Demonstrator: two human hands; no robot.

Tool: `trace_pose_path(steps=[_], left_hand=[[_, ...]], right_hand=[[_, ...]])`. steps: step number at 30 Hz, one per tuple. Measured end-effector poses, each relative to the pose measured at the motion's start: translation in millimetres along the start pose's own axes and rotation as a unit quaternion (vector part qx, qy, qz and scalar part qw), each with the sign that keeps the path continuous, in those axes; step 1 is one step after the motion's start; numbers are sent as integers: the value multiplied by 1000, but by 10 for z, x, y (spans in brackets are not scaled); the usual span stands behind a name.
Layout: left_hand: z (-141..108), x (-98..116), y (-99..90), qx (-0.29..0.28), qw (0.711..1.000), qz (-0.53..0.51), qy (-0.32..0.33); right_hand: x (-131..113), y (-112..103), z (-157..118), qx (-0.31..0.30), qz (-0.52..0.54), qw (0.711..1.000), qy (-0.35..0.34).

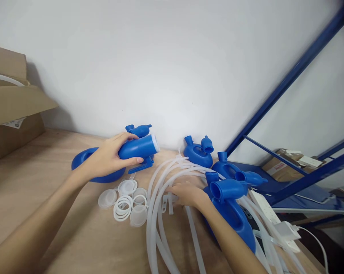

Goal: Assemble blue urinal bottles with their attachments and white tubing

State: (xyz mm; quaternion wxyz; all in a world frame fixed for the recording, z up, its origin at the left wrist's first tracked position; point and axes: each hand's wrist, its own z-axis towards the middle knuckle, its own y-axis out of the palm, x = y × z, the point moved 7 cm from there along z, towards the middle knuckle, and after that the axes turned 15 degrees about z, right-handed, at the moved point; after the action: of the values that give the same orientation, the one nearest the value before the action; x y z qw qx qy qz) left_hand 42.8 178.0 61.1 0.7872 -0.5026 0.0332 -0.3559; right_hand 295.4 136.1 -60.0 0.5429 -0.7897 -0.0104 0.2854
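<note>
On the worktop point(103, 243) left of the pale tubing point(152, 220), left grip point(114, 153) is clamped round a blue bottle point(139, 148) by the neck. Can't tell if right grip point(189, 193) holds anything, its underside's hidden. Cut-off cardboard box point(14, 102) has a white tube point(6, 78) inside.

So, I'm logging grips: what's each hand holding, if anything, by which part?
Left hand: blue cylindrical cup, around its body, back from the white rim. Right hand: at the translucent hoses; any hold cannot be told.
</note>
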Motion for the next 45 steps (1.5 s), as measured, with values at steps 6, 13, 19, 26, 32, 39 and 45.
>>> trace_pose_path(steps=[6, 13, 19, 26, 32, 39, 45], left_hand=[[11, -103, -119, 17, 999, 41, -13], [-71, -807, -424, 57, 968, 97, -225], [-97, -1347, -50, 73, 953, 11, -295], [-45, -1557, 400, 115, 952, 17, -283], [-9, -1487, 459, 71, 957, 146, -240], [-21, -1527, 456, 56, 956, 126, -258], [11, -1347, 251, 64, 971, 103, -205]], right_hand=[[-39, -247, -56, -30, -10, 999, 44], [-51, -141, 391, 19, -40, 998, 40], [-210, 164, 720, 55, -94, 993, 35], [-776, 322, 884, 81, -1, 993, -88], [-718, 539, 1199, 69, 82, 990, -88], [-562, 467, 1282, 144, 173, 969, -102], [-415, 37, 1202, 219, 257, 935, -107]])
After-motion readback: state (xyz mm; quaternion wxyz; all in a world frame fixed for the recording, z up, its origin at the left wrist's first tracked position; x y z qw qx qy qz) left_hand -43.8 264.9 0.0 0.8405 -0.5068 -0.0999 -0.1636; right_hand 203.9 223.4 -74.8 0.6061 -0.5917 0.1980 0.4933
